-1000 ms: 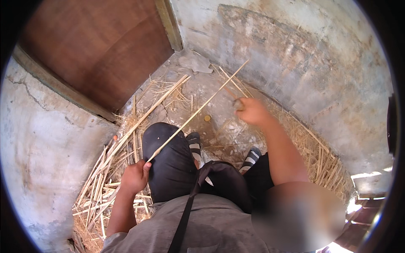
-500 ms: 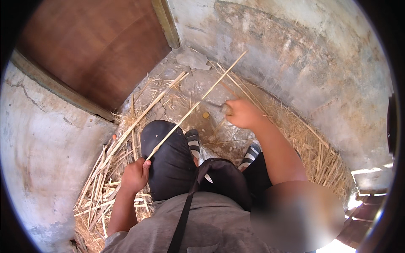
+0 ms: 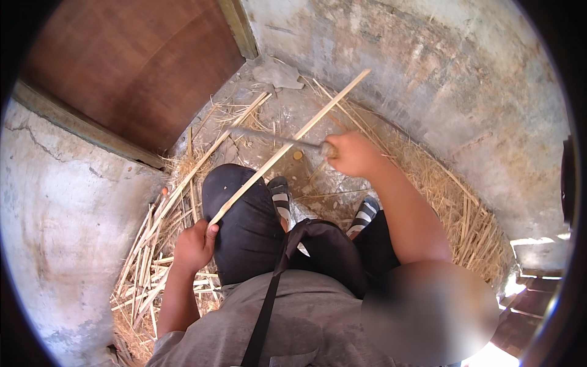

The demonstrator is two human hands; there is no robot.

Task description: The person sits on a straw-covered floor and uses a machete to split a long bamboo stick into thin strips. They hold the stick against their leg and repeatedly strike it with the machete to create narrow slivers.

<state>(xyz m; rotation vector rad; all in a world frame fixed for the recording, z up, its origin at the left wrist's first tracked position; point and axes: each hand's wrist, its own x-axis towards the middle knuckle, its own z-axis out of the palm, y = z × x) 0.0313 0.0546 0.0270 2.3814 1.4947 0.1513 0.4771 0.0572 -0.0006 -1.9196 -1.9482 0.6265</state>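
Note:
My left hand (image 3: pixel 195 246) is closed around the near end of a long pale bamboo strip (image 3: pixel 304 130), which slants away over my left knee (image 3: pixel 231 199) toward the far right. My right hand (image 3: pixel 354 154) grips the handle of a knife (image 3: pixel 309 144). Its long, dark, narrow blade points left, crossing the strip in the picture and blurred toward its tip. Whether the blade touches the strip I cannot tell.
Split bamboo strips (image 3: pixel 141 287) lie heaped at the left. Shavings (image 3: pixel 449 220) line the wall at the right. A flat grey stone (image 3: pixel 278 76) rests by the far corner, near a brown door panel (image 3: pixel 147 67). A small yellow disc (image 3: pixel 298 155) lies on the floor between my feet and the stone.
The bamboo strip has turned so a wider face shows, and its far end has shifted slightly right. The knife blade now shows more clearly across the strip; both hands keep their holds.

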